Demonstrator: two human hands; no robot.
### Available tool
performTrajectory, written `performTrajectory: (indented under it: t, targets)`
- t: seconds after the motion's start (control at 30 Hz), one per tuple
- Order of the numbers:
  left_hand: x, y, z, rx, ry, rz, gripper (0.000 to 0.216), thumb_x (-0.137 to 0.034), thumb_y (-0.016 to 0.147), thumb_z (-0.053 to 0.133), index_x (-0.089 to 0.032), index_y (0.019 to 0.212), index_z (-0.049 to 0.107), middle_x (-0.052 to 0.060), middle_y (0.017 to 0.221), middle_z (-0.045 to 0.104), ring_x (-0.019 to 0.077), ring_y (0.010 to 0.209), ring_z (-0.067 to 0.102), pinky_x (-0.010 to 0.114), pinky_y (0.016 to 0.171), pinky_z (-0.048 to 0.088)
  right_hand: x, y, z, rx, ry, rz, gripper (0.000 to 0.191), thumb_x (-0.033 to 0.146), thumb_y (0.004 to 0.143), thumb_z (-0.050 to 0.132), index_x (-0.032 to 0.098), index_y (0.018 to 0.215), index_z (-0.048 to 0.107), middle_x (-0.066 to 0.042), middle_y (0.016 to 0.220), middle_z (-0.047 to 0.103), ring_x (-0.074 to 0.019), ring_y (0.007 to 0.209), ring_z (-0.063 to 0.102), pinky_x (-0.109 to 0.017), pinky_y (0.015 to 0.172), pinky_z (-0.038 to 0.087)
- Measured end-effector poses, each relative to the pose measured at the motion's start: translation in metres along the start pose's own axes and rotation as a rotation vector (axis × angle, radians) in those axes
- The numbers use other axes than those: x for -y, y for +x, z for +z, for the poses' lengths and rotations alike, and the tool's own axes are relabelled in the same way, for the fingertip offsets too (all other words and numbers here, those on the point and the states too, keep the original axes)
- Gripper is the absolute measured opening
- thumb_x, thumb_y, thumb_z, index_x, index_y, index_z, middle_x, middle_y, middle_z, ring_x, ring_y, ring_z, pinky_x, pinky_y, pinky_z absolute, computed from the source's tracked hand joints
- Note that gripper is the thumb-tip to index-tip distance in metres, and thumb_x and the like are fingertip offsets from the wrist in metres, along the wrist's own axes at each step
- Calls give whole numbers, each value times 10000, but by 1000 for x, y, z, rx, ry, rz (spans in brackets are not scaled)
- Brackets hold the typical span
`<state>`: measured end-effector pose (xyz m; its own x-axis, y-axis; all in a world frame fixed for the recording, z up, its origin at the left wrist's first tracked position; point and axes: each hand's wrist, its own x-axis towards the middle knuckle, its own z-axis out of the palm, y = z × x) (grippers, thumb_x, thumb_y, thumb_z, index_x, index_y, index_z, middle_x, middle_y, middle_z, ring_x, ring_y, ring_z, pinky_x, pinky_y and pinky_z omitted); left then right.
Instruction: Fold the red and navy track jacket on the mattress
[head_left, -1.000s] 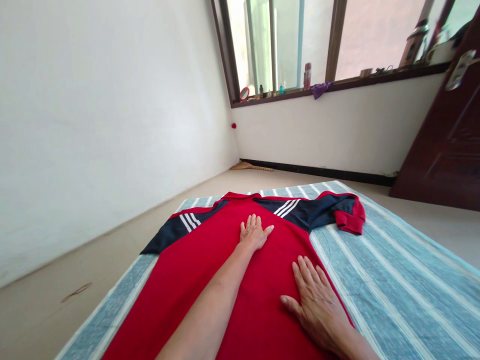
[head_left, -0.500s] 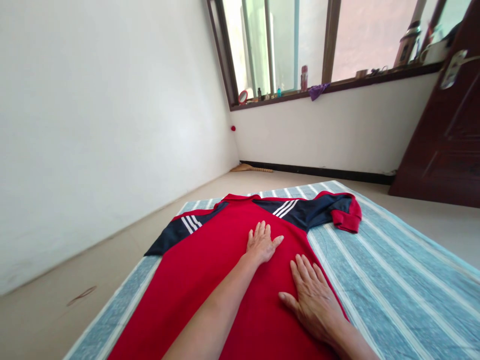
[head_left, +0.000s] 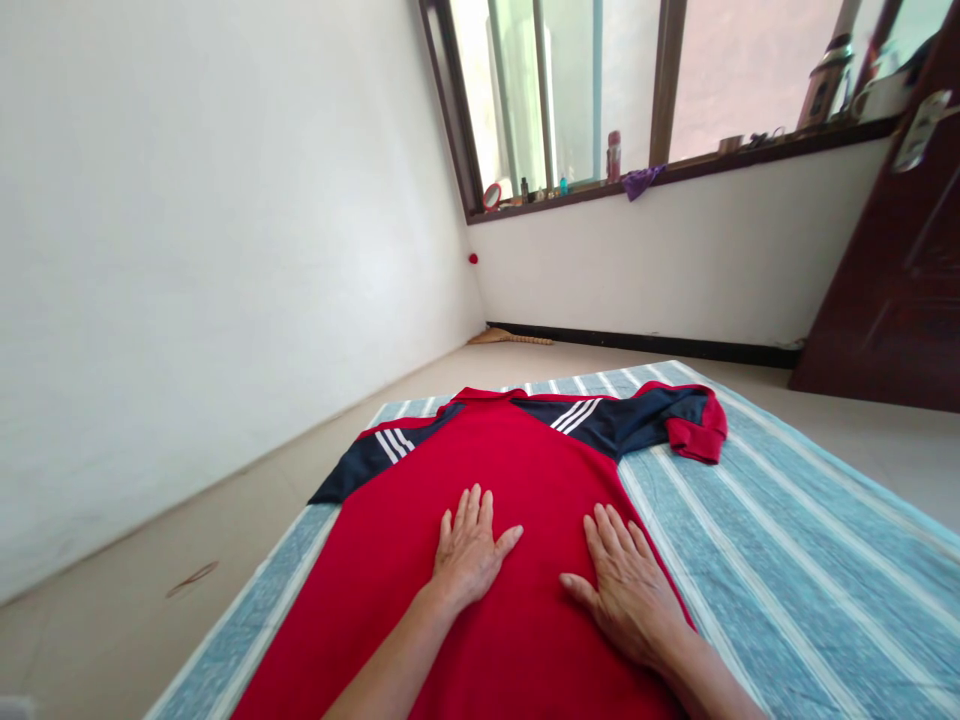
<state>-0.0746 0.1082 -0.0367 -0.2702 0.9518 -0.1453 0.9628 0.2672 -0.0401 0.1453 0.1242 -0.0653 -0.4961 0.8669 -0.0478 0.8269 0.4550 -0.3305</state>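
Observation:
A red sports shirt with navy sleeves and white stripes lies spread flat on a blue striped mat. My left hand rests palm down on the red cloth, fingers stretched out. Beside it, my right hand also lies flat on the shirt near its right edge, fingers apart. Neither hand holds anything. The shirt's right sleeve is bunched with its red cuff folded over; the left sleeve lies flat.
A white wall runs along the left and a dark wooden door stands at the right. The window sill carries several small bottles and a purple cloth. A broom lies in the far corner.
My left hand has slid back toward me over the red cloth, from near the shirt's chest to level with my right hand. The right hand has hardly moved.

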Motion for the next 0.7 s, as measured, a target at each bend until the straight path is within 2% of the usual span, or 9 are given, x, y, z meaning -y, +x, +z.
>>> performTrajectory:
  t: [0.7]
  targets:
    - [4,2,4,-19,-4,-1,777,-618,922,207,-116,1515,225,107,1588,115,252,1470,80,489,1171,142,3,0,-6,7,17,0,843,694,910,236,83,1490,253,-174,1558,145,-300,1451,83,-488,1171,83]
